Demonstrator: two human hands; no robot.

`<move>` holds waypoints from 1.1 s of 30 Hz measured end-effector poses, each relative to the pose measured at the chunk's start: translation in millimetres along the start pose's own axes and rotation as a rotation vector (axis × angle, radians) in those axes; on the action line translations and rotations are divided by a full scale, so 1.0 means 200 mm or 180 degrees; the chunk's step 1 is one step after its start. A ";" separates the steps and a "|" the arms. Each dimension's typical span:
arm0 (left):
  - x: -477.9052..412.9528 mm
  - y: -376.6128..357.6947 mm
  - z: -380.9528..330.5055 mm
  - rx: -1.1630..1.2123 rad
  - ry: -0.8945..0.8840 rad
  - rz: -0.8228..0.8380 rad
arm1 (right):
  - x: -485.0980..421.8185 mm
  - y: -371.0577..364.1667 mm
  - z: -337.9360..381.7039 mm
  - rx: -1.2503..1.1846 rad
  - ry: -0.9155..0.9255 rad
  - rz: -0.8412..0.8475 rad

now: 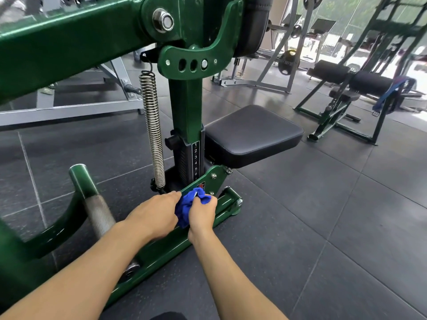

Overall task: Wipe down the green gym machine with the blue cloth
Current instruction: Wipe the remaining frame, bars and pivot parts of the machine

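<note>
- Two bare hands meet low on the dark green steel gym machine [184,100], at the slanted green bracket plate where its upright post joins the base rail.
- We find the crumpled bright blue cloth [183,212] bunched between the hands, pressed against the lower edge of that bracket plate, just below a small red and blue sticker.
- Right hand [203,214]: fingers curled round the right side of the cloth, gripping it from above.
- Left hand [157,213]: lies against the left side of the cloth, knuckles up, fingers bent towards the plate edge. We cannot tell whether it grips the cloth or only rests on the machine.
- A long coiled steel spring [152,130] hangs upright just left of the post, hooked at top and bottom.
- A white numbered height scale [195,160] runs down the post's black sleeve.
- The square black padded seat [251,135] stands right of the post, above the bracket.
- A knurled bare-metal handle bar [99,213] lies left of the left forearm.
- Dark rubber floor tiles [323,204] carry the machine; a second green machine with black roller pads [346,112] stands well apart at the far right.
</note>
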State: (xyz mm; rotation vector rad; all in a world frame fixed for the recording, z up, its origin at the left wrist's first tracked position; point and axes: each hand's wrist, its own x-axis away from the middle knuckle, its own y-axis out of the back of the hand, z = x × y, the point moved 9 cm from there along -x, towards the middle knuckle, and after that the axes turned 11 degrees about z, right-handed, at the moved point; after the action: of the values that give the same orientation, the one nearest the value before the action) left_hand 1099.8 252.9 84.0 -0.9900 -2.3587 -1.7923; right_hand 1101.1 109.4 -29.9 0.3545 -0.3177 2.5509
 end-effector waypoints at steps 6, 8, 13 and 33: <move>-0.01 0.02 -0.01 -0.0033 0.0069 -0.0083 | 0.03 -0.11 -0.22 -0.0890 -0.0934 0.0342; -0.01 0.02 -0.01 -0.0051 0.0088 -0.0069 | 0.01 -0.10 -0.22 -0.0916 -0.0851 0.0346; 0.00 0.00 -0.01 -0.0110 0.0083 -0.0017 | -0.16 0.05 -0.11 -0.0650 -0.0422 -0.0058; 0.00 -0.04 -0.02 -0.0221 -0.0082 0.0044 | -0.39 0.21 -0.27 -0.0089 -0.0349 -0.0241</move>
State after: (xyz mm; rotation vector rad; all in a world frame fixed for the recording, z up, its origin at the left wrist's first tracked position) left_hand 1095.3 247.6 78.4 -1.0406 -2.3130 -1.8799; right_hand 1132.2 52.2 -112.2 0.4878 -0.3734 2.4555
